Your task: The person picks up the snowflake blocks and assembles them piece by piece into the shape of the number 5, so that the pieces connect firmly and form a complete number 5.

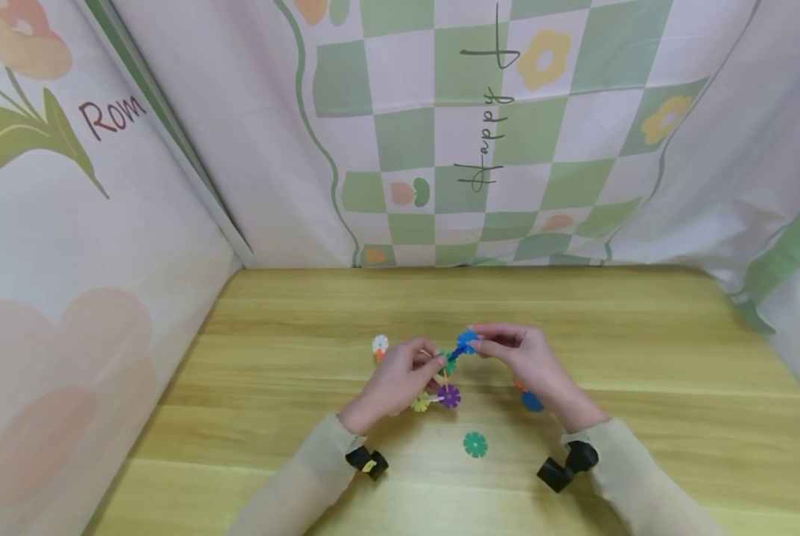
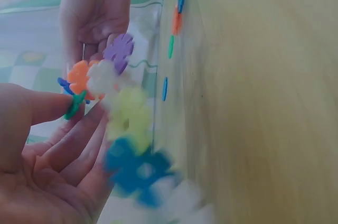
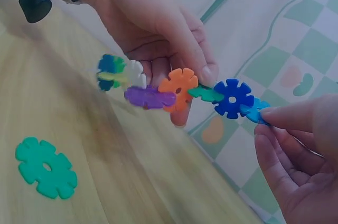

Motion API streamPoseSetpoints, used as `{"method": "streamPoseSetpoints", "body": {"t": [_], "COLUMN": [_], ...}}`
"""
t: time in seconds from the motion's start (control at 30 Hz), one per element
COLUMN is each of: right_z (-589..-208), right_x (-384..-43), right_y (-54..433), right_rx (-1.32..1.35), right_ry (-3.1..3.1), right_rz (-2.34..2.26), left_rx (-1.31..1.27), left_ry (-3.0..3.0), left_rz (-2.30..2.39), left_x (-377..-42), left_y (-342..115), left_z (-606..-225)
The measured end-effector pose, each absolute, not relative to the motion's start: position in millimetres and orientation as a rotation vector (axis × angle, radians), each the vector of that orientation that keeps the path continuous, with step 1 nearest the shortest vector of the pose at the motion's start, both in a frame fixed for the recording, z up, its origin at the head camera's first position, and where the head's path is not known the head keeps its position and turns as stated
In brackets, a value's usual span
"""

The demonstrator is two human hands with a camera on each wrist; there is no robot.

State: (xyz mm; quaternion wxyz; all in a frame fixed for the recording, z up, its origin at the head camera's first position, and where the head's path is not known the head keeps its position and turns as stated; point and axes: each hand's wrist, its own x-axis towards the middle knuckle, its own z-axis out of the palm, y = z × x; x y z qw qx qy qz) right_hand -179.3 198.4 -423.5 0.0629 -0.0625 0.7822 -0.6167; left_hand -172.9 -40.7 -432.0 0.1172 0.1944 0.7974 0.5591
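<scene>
A chain of notched plastic snowflake discs is stretched between the two hands above the table. My left hand [image 1: 400,376] pinches a green disc [image 3: 207,93] between thumb and fingers. Beside that are an orange disc [image 3: 179,87] and a purple disc [image 3: 150,97], then white, yellow [image 2: 128,118] and blue [image 2: 137,171] ones trailing off, blurred in the left wrist view. On the other side, a dark blue disc [image 3: 233,99] joins the green one to a light blue disc [image 3: 256,110]. The fingertips of my right hand [image 1: 526,356] pinch this light blue end disc.
A loose green disc [image 1: 475,444] lies on the wooden table [image 1: 272,439] nearer the body. Under the right forearm, a blue disc [image 1: 532,402] shows with orange beside it. A white disc [image 1: 380,343] appears beyond the left hand. Printed curtains [image 1: 407,141] hang behind the table.
</scene>
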Motion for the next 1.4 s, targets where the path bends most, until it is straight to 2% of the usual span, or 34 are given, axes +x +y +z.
{"method": "streamPoseSetpoints", "body": {"t": [0.17, 0.47, 0.97, 1.4], "right_z": [-422, -423, -423, -449], "right_x": [-180, -181, -180, -142], "right_y": [192, 188, 187, 205], "right_rx": [-0.222, -0.296, -0.348, -0.615], "right_ry": [2.355, 2.347, 2.312, 2.439], "right_rz": [-1.900, -1.911, -1.933, -1.377], "left_rx": [0.554, 0.610, 0.641, 0.596], "left_ry": [2.266, 2.484, 2.520, 2.546], "left_rz": [1.668, 1.551, 1.679, 1.729], "left_x": [-173, -176, -182, -186], "left_y": [-39, -43, -36, -43], "left_z": [-434, -430, -428, -427]}}
